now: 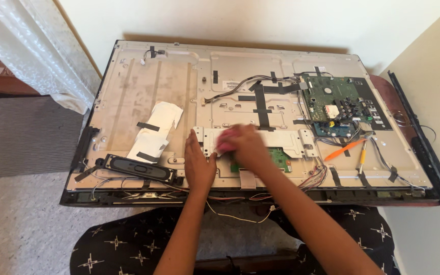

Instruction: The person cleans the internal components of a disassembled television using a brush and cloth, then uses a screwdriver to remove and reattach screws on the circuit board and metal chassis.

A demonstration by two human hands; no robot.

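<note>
Head view: the left hand lies flat and open on the panel near its front edge. The right hand, blurred, grips a pink tool over the metal bracket. A slip could gouge the small green board or snag the loose wires.

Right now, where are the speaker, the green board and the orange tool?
speaker (137,167): head view, middle of its black bar.
green board (332,97): head view, centre of board.
orange tool (343,150): head view, mid-handle.

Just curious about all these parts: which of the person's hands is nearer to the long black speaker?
Left. The left hand rests flat just right of the black speaker. The right hand works farther right, over the small green board.
</note>
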